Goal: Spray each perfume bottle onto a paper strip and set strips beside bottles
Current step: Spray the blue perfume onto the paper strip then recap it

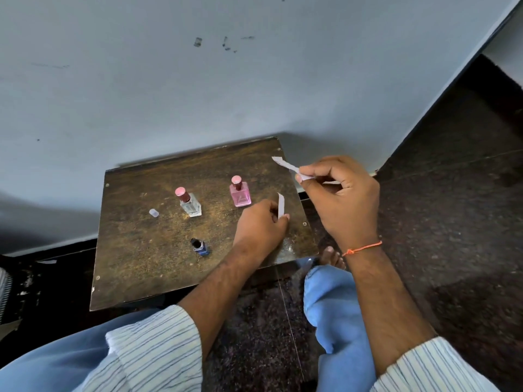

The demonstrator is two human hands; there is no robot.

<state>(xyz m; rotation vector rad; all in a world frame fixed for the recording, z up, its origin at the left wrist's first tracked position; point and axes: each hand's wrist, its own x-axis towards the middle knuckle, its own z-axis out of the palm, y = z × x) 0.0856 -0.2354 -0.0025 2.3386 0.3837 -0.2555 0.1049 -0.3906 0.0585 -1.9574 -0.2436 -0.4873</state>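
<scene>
Left hand [259,224] grip pinched on an upright white paper strip [281,205] right of the pink square glass perfume bottle [240,191], right hand [338,193] grip closed on a second crumpled white paper strip [287,166] above the far right corner of the worn brown wooden surface [147,250], clear glass bottle with a pink cap [189,202] left of the pink bottle, small blue bottle [200,247] nearer.

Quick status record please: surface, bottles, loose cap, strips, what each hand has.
surface: small brown wooden table against a grey wall
bottles: clear bottle with pink cap; pink bottle with pink cap; small blue bottle, uncapped
loose cap: small clear cap left of the clear bottle
left hand: pinches one paper strip, held upright
right hand: holds more paper strips, off the table's right edge
strips set beside bottles: none yet
</scene>
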